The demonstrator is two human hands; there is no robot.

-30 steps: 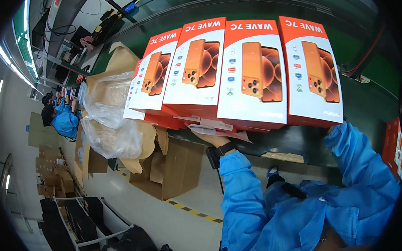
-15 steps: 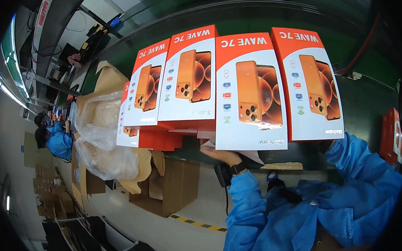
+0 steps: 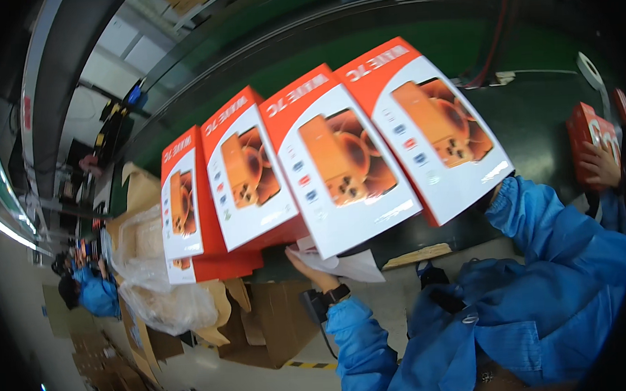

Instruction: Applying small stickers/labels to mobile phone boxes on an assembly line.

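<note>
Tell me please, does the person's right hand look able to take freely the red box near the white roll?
Probably not: another person's hand is on that red box. The right sleeve also ends beside the rightmost phone box, so that arm would likely need to swing outward first.

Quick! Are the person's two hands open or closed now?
Left hand: touching white paper; can't tell if it's gripping.
Right hand: hidden behind the row's right-end box; can't tell.
</note>
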